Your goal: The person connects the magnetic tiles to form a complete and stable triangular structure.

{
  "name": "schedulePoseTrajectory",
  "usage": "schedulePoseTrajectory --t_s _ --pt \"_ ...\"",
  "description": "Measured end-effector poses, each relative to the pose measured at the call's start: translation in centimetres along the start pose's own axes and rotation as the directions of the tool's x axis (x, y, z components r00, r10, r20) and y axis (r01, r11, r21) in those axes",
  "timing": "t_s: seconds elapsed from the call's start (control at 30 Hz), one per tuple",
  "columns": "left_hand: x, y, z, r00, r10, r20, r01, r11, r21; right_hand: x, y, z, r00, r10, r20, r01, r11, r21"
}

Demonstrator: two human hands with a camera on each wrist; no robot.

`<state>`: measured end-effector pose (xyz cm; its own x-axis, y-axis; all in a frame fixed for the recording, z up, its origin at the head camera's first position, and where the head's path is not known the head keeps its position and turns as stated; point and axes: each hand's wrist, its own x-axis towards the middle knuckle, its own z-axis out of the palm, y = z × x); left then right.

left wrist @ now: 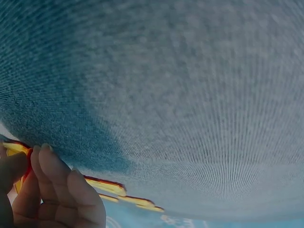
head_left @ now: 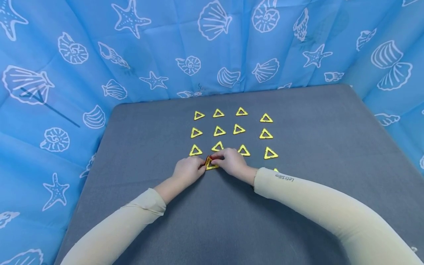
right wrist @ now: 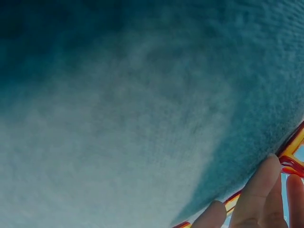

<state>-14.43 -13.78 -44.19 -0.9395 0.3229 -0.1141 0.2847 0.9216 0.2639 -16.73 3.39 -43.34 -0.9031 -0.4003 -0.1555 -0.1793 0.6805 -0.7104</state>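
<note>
Both hands meet over a yellow triangular frame (head_left: 212, 168) with red edges, near the middle of the table. My left hand (head_left: 188, 171) pinches it at its left side between thumb and fingers; in the left wrist view the yellow-and-red piece (left wrist: 17, 148) sits between them. From the other side, my right hand (head_left: 233, 163) grips its top with thumb and fingertips. A second red-edged bar (right wrist: 291, 166) crosses the triangle by the right fingertips, partly hidden by the fingers. Just beyond the hands lies a flat yellow triangle (head_left: 217, 147).
Several more hollow yellow triangles (head_left: 266, 133) lie apart in loose rows on the grey cloth-covered table (head_left: 152, 132). One (head_left: 276, 170) is mostly covered by the right sleeve (head_left: 298, 191). A blue curtain (head_left: 165, 44) with white shells hangs along the far and side edges.
</note>
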Motion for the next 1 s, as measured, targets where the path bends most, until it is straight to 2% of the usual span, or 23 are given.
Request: schedulePoseTrajectory --t_s 0.23,0.53,0.77,1.0 --pt "-0.21 0.0 -0.03 1.0 0.002 -0.005 -0.002 1.0 0.001 -0.04 -0.01 -0.13 1.0 -0.001 0.018 0.001 1.0 0.004" --pt "-0.2 0.0 -0.28 0.998 -0.062 0.027 0.064 0.997 -0.051 0.03 0.19 -0.26 0.999 0.0 0.038 0.0 1.0 0.002" --pt "-0.15 -0.3 -0.35 0.998 -0.05 0.031 0.054 0.989 -0.139 0.27 0.31 -0.54 0.998 0.018 0.06 -0.016 1.0 -0.025" --pt "-0.02 -0.42 -0.44 0.997 -0.042 0.066 0.057 0.967 -0.25 0.34 0.28 -0.77 0.997 0.022 0.076 -0.02 0.999 -0.026"
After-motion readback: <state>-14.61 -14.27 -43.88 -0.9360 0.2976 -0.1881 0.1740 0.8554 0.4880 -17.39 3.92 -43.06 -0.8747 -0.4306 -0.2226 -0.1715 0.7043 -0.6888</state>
